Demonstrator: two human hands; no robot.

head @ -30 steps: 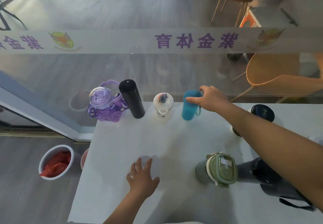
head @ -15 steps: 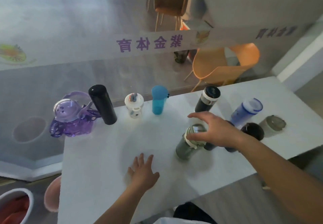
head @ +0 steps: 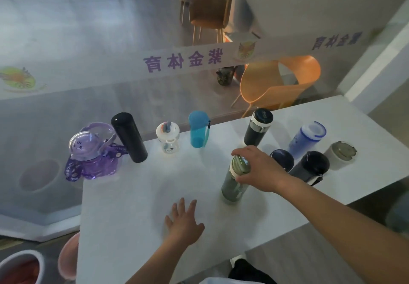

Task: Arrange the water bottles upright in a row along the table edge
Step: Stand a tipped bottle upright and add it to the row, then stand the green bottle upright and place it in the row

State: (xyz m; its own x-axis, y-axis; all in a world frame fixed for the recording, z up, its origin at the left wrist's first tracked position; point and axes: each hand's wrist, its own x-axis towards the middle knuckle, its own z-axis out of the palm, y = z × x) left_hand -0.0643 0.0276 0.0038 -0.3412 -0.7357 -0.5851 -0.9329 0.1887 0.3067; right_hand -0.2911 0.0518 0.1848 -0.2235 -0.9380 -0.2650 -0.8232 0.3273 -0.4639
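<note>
Holding the green bottle (head: 232, 185), the right hand (head: 260, 168) grip curls over its lid.

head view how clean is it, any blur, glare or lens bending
Head view: overall soft, the right hand and green bottle slightly smeared; hazy glare on the glass wall; wide-angle bending leans the black flask leftward; shadows on the table faint.
</note>
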